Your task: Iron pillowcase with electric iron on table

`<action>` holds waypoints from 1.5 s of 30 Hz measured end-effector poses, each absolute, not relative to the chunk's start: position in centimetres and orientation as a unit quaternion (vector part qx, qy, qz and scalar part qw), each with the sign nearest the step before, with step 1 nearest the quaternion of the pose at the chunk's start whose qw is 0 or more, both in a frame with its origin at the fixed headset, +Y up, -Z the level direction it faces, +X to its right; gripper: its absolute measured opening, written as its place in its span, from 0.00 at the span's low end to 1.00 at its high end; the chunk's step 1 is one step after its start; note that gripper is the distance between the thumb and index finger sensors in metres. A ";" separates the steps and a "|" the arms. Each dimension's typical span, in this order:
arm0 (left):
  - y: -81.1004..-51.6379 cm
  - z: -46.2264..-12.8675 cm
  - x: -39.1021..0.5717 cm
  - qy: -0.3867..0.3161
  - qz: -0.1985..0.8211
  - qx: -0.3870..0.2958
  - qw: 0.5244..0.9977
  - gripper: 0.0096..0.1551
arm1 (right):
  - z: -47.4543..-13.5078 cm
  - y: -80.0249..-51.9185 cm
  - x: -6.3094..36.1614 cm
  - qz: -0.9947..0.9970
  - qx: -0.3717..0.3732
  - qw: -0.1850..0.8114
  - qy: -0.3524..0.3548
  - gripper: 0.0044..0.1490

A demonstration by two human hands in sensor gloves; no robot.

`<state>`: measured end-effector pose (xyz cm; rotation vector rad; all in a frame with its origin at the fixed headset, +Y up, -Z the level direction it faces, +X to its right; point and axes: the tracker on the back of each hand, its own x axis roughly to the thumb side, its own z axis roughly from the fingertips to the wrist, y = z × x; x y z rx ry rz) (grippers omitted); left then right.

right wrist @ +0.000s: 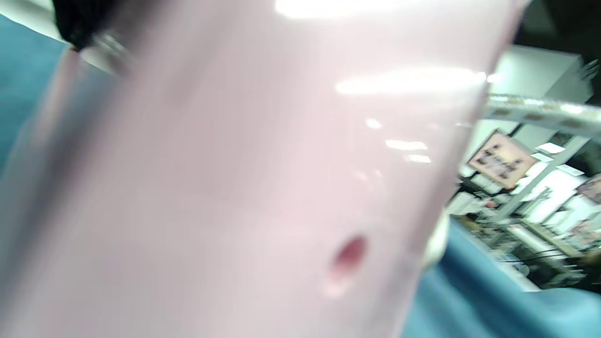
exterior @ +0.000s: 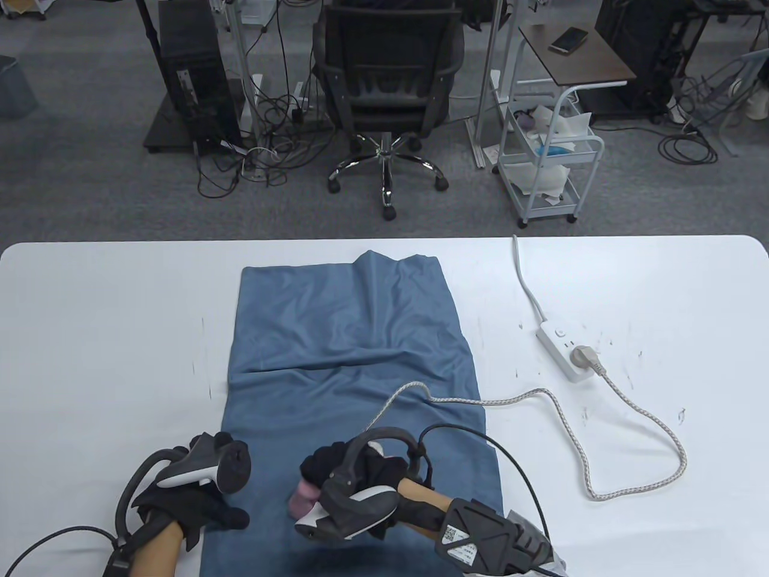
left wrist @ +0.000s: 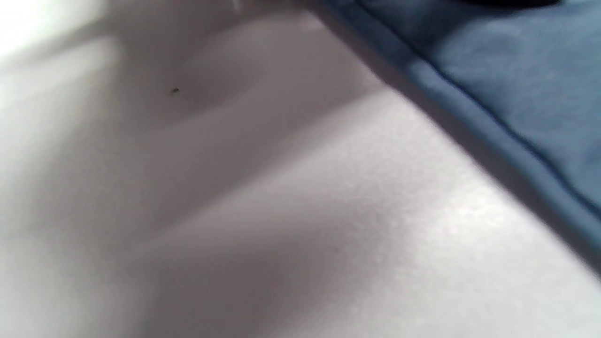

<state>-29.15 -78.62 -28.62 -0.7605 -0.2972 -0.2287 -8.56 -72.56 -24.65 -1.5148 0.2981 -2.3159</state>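
Observation:
A blue pillowcase [exterior: 348, 336] lies lengthwise on the white table [exterior: 108, 336], with wrinkles across its middle and at its far edge. My right hand [exterior: 327, 466] grips a pink iron [exterior: 302, 497] that stands on the near part of the pillowcase. The iron fills the right wrist view [right wrist: 263, 178], with blue cloth [right wrist: 19, 84] beside it. My left hand [exterior: 225, 515] rests on the pillowcase's near left edge, left of the iron. The left wrist view shows that hem [left wrist: 516, 70] on the table [left wrist: 281, 211].
The iron's braided cord [exterior: 601, 415] runs over the pillowcase's right side and loops to a white power strip [exterior: 565, 348] at the right. The strip's own white cable goes off the far edge. An office chair and a cart stand beyond the table.

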 end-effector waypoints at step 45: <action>-78.0 -28.7 -30.3 -0.117 -0.130 -0.358 0.917 0.68 | -30.3 -72.3 -7.8 -0.868 -0.461 0.136 0.125 0.46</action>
